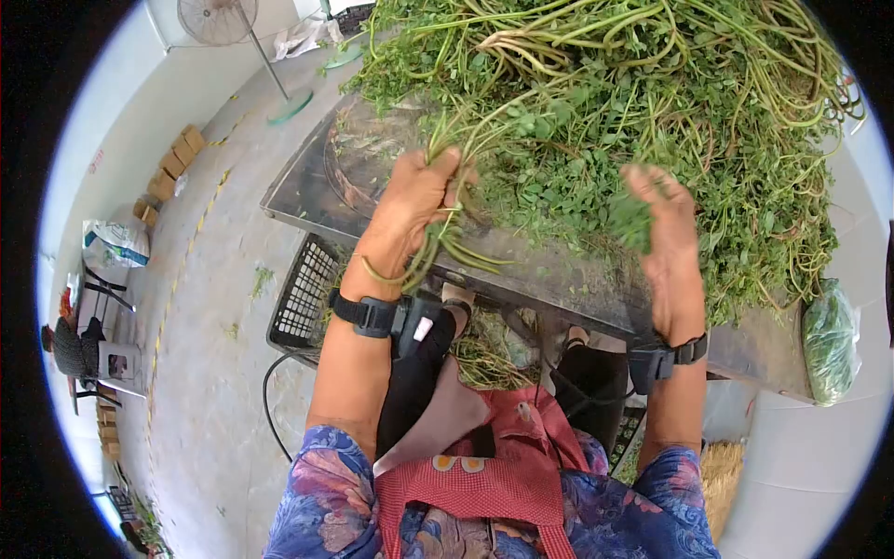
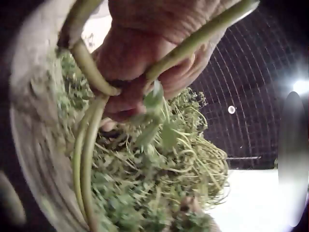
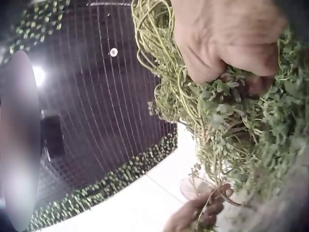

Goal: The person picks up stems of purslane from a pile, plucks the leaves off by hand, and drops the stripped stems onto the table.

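Observation:
My left hand grips several long green plant stems over the table's near edge; their cut ends curve down below the wrist. In the left wrist view, the curled fingers hold the stems, and a small leafy shoot hangs beside them. My right hand is to the right, slightly blurred, with a bunch of leafy sprigs in its curled fingers. The right wrist view shows small green leaves under those fingers. Behind both hands lies a large heap of leafy stems.
The heap covers most of the dark table. A black plastic crate stands below its left side, and cut stems lie beneath the near edge. A green-filled plastic bag is at the right corner. A fan stands far left.

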A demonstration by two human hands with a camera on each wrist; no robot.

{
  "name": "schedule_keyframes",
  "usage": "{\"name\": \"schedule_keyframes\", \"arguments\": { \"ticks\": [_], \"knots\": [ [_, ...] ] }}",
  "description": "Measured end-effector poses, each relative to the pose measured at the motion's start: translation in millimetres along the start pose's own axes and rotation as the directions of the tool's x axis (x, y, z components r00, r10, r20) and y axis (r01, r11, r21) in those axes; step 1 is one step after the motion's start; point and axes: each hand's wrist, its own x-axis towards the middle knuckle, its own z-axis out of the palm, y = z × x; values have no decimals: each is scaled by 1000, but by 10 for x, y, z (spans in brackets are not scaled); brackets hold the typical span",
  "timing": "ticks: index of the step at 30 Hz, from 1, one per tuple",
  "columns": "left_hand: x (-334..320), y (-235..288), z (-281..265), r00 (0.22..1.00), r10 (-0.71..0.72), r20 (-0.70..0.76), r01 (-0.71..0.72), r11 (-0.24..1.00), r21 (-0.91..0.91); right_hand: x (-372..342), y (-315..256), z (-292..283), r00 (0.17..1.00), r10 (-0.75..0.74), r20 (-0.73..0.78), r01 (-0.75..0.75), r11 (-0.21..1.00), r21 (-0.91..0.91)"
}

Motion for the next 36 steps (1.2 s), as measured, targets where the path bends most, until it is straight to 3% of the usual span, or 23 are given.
{"name": "schedule_keyframes", "arguments": {
  "ticks": [1,2,3,5,6,8,9,11,14,17,20,23,25,29,31,32,33,34,36],
  "knots": [
    [23,17,-28,987,69,-142,-20,948,319,-32,67,41,1000,-4,-17,0,973,-232],
    [34,2,-47,959,201,-200,-96,894,438,-50,134,73,999,-15,-31,-1,893,-450],
    [68,-52,-83,958,206,-201,-100,893,439,-58,217,68,999,-18,-28,4,894,-448],
    [125,-165,-142,816,538,-210,-344,745,572,-77,387,46,987,-81,136,123,935,-333],
    [47,-106,-75,816,540,-208,-345,743,573,-93,411,71,979,-110,170,165,920,-356],
    [-190,29,197,918,369,-144,-316,901,296,-114,428,92,975,-123,183,186,903,-387],
    [-218,-7,298,918,370,-141,-318,901,295,-128,434,106,972,-131,196,203,885,-419],
    [-255,-81,474,968,240,68,-244,968,57,-189,406,171,960,-172,222,254,871,-420],
    [-272,-146,577,972,150,183,-166,983,78,-243,422,183,951,-170,258,281,823,-493],
    [-279,-132,603,978,97,183,-113,991,76,-259,421,183,926,-143,349,326,768,-552],
    [-214,-240,631,961,182,207,-198,979,54,-249,449,189,892,-166,421,407,700,-587],
    [-203,-247,676,980,151,131,-146,988,-48,-273,485,192,894,-164,417,391,740,-547],
    [-230,-221,677,981,128,144,-125,992,-29,-311,470,210,912,-143,386,335,802,-495],
    [-276,-165,628,983,31,183,-22,998,-55,-335,472,232,915,-153,374,332,813,-479],
    [-268,-153,586,974,27,227,1,993,-121,-352,549,257,948,-248,199,298,910,-287],
    [-264,-149,566,963,25,268,26,982,-186,-334,541,231,948,-248,199,298,910,-287],
    [-269,-130,551,963,25,269,26,982,-185,-299,521,183,993,-73,98,73,997,1],
    [-284,-101,541,965,24,259,25,983,-184,-279,508,140,990,130,55,-141,942,305],
    [-300,-77,542,968,24,251,23,983,-184,-272,480,85,989,129,71,-144,940,308]
  ]
}}
